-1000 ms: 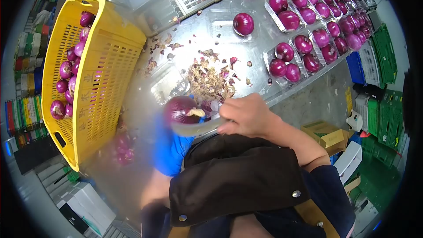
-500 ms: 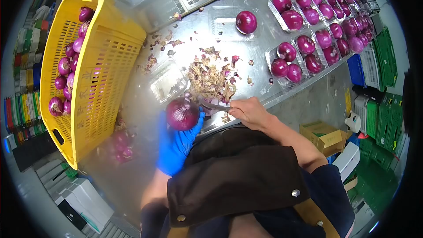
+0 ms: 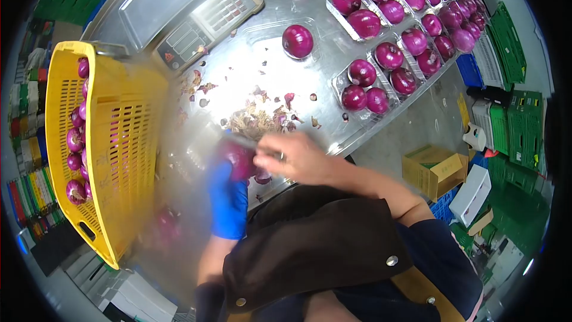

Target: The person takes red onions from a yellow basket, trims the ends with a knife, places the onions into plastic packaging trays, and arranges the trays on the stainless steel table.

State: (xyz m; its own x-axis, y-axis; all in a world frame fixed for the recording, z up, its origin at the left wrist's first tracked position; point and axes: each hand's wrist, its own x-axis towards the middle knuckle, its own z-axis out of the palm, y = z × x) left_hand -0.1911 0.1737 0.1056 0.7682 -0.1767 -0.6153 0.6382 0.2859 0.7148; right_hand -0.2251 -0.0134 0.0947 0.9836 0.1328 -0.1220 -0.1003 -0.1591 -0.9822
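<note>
My left hand, in a blue glove, is closed around a red onion just above the table's near edge. My bare right hand grips a knife, and its blade lies across the top of the onion. Motion smears the onion and blade, so I cannot tell how deep the edge sits. Just beyond both hands is a pile of dry onion skins. A clear plastic tray, blurred, rests left of the onion.
A yellow crate of red onions stands tilted at the left. Behind the skins are a weighing scale and a single onion in a clear tray. Packed onion trays line the table's right side. A cardboard box sits beyond the edge.
My right hand has moved left, bringing the knife from beside the onion onto its top. The onion has tilted in my left hand. The whole view has shifted and turned slightly.
</note>
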